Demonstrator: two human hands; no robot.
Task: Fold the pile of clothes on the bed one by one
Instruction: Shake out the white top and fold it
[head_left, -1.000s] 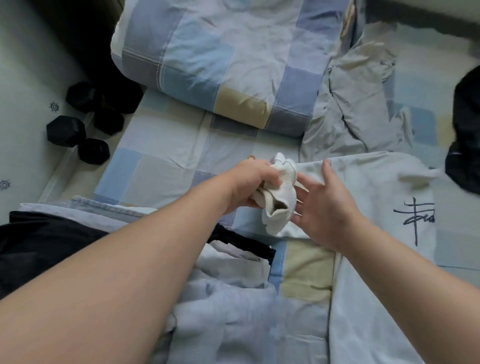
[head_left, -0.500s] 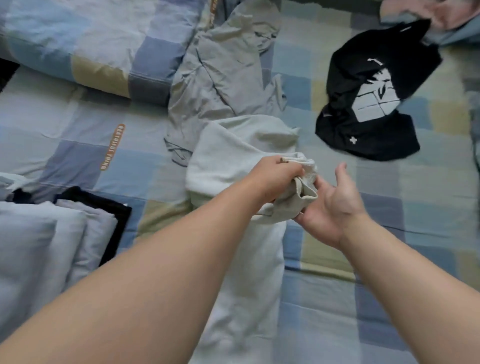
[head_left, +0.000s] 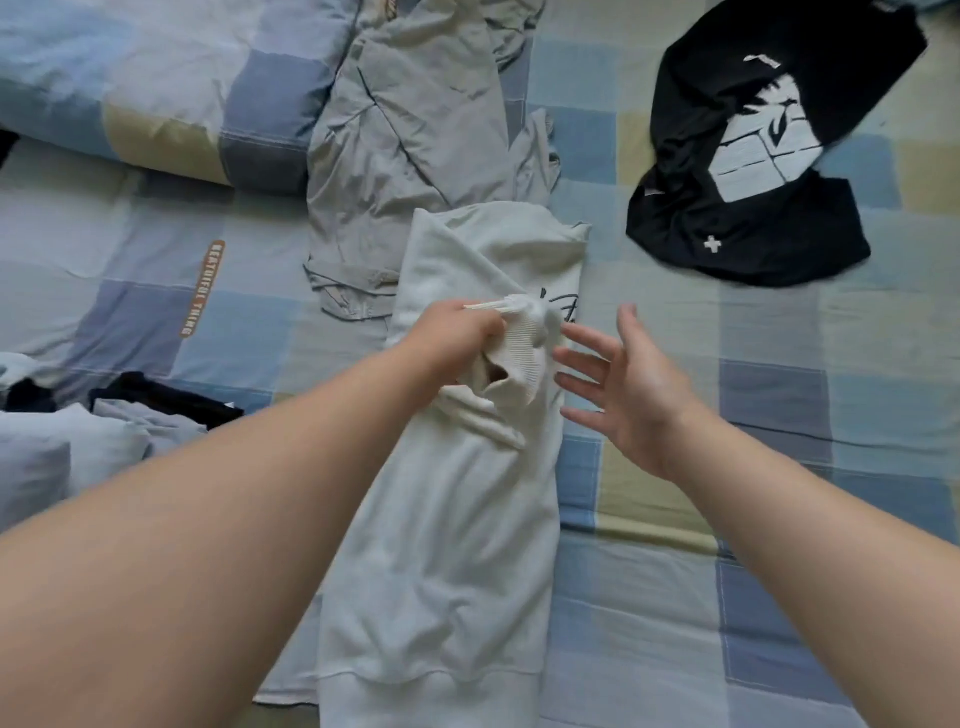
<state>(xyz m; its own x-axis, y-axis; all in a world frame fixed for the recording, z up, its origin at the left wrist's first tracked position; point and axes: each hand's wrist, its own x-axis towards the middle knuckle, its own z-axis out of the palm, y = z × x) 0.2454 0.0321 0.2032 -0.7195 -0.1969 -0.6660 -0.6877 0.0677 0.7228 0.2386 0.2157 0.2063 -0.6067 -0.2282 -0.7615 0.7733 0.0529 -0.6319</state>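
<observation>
A pale cream sweatshirt (head_left: 457, 545) lies lengthwise down the middle of the checked bed sheet (head_left: 779, 467). My left hand (head_left: 457, 338) grips its ribbed sleeve cuff (head_left: 524, 358), lifted just above the body of the sweatshirt. Right beside the cuff, my right hand (head_left: 628, 395) is spread with straight fingers and holds nothing. A crumpled grey garment (head_left: 415, 156) lies beyond the sweatshirt. A black T-shirt (head_left: 753, 166) with a white print lies unfolded at the upper right.
A rolled checked duvet (head_left: 156, 88) fills the upper left. Folded clothes (head_left: 78, 441), light blue and black, are stacked at the left edge.
My view has swung right from the bed's left edge to the sweatshirt's middle. My left hand has kept hold of the cuff. My right hand has let go and spread its fingers.
</observation>
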